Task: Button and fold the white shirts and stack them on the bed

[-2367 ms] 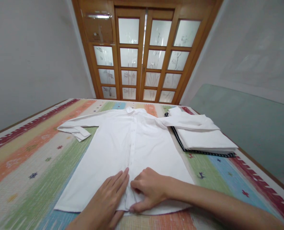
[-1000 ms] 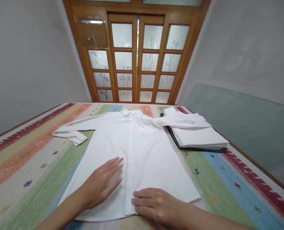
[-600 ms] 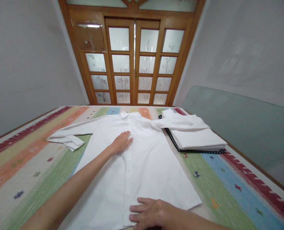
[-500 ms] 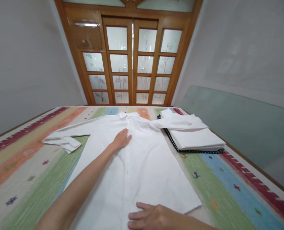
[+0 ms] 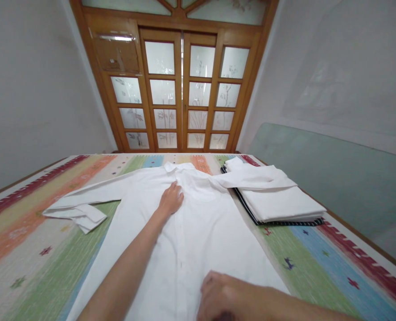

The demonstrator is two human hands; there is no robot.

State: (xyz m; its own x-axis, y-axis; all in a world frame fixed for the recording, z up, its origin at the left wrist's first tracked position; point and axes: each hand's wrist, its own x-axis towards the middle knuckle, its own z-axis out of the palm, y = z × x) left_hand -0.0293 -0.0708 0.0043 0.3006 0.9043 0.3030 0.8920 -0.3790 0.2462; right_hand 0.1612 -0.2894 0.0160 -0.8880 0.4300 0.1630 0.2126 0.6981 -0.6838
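A white long-sleeved shirt (image 5: pixel 214 223) lies front up, its collar toward the far end and its button strip running down the middle. My left hand (image 5: pixel 171 197) rests on the upper front at the button strip, just below the collar. Its fingers are bent closed on the cloth there. Low in the view, my right hand (image 5: pixel 223 294) is over the lower right front, curled and slightly blurred. What its fingers hold, if anything, is hidden. The left sleeve folds back at its cuff (image 5: pixel 87 218).
Right of the shirt lies a stack of folded white cloth (image 5: pixel 281 205) on a black striped piece, with the other sleeve (image 5: pixel 258 177) across it. A colourful striped cloth (image 5: pixel 305 267) covers the table. Behind are wooden glazed doors (image 5: pixel 181 89); a pale green panel (image 5: pixel 318 165) leans at right.
My right hand has gone from lying flat with fingers stretched to curled, a little further right. My left hand stays near the button strip. The view has shifted slightly closer.
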